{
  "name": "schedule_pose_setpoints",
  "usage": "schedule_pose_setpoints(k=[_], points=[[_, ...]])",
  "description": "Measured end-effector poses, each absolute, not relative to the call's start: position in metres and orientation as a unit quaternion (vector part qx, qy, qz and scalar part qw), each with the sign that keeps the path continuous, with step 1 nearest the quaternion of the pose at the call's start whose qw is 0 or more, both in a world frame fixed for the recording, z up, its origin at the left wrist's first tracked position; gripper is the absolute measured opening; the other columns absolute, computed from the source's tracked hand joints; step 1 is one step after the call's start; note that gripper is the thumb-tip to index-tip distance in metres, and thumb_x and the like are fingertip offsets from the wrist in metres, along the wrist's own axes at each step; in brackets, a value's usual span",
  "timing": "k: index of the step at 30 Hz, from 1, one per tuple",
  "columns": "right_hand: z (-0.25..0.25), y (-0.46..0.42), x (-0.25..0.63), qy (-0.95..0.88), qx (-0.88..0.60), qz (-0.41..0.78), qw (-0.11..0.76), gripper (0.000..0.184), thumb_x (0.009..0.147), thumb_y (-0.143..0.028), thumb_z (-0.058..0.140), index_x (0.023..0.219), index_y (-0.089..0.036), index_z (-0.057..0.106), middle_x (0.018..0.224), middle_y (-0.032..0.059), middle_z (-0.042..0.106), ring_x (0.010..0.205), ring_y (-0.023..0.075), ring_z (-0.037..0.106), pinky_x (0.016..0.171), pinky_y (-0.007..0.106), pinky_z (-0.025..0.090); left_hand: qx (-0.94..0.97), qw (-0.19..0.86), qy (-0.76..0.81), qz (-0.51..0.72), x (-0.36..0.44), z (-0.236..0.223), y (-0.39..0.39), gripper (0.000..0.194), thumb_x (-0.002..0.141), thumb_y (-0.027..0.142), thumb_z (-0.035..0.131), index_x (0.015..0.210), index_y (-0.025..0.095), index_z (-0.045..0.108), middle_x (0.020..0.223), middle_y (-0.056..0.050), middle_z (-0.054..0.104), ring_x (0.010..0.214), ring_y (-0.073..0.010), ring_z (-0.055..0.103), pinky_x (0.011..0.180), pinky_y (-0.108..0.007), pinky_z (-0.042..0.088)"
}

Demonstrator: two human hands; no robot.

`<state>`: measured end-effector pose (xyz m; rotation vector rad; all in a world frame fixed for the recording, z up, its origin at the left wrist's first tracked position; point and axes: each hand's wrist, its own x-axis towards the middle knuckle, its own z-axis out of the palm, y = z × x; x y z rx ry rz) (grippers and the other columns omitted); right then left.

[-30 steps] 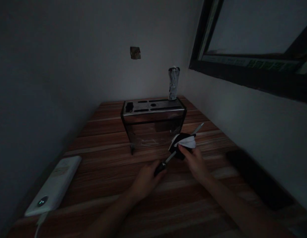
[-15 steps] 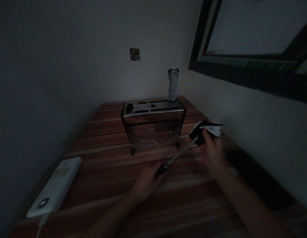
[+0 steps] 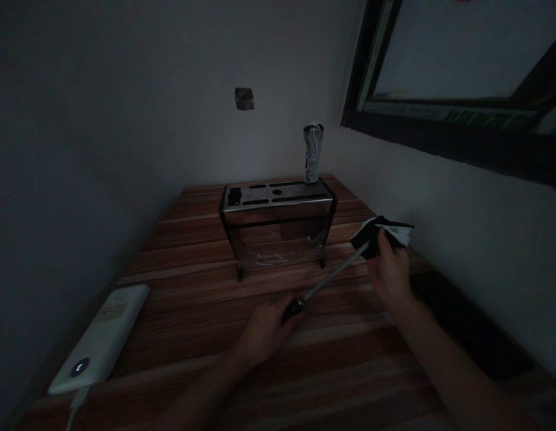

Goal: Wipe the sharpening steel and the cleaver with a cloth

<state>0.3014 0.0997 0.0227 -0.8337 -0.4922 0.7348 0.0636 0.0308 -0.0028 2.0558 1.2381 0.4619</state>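
Observation:
My left hand is closed around the dark handle of a thin metal rod that slants up to the right over the wooden table. At the rod's far tip, my right hand pinches a black and white cloth. Behind them stands a metal knife block with slots in its top and a clear front; one dark handle sits in its left slot.
A white power bank with a cable lies at the table's left edge. A wrapped upright object stands in the back corner. A dark flat object lies along the right wall under a dark window frame.
My right hand slid the cloth along the rod from near the handle out to the tip, up and to the right. My left hand and the rod stayed almost still.

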Motion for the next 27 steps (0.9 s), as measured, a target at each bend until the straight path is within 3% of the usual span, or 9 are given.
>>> schedule_pose_setpoints(k=[12,21,27], points=[[0.012,0.089,0.284,-0.256,-0.441,0.377,0.773,0.028,0.063,-0.035,0.076,0.083,-0.020,0.067,0.088,-0.0014,0.070,0.078,0.0123,0.065,0.075,0.025,0.052,0.781,0.343,0.492,0.173,0.063,-0.005,0.031,0.020,0.087,0.035,0.046,0.095,0.021,0.059,0.087,-0.003,0.067,0.077,-0.0184,0.062,0.067,-0.025,0.044],[-0.007,0.069,0.258,-0.372,-0.513,0.449,0.630,0.033,0.063,-0.043,0.074,0.083,-0.017,0.069,0.088,0.0043,0.073,0.083,0.0217,0.066,0.079,0.035,0.052,0.767,0.355,0.498,0.193,0.065,-0.005,0.032,0.019,0.087,0.032,0.047,0.094,0.019,0.058,0.088,-0.004,0.068,0.078,-0.0184,0.063,0.070,-0.024,0.045],[-0.008,0.049,0.236,-0.466,-0.527,0.478,0.526,0.029,0.061,-0.037,0.075,0.083,-0.019,0.067,0.086,0.0044,0.073,0.085,0.0242,0.067,0.081,0.038,0.051,0.763,0.360,0.493,0.212,0.064,-0.012,0.032,0.025,0.086,0.031,0.048,0.106,0.019,0.057,0.094,-0.006,0.069,0.081,-0.0194,0.064,0.073,-0.027,0.047]])
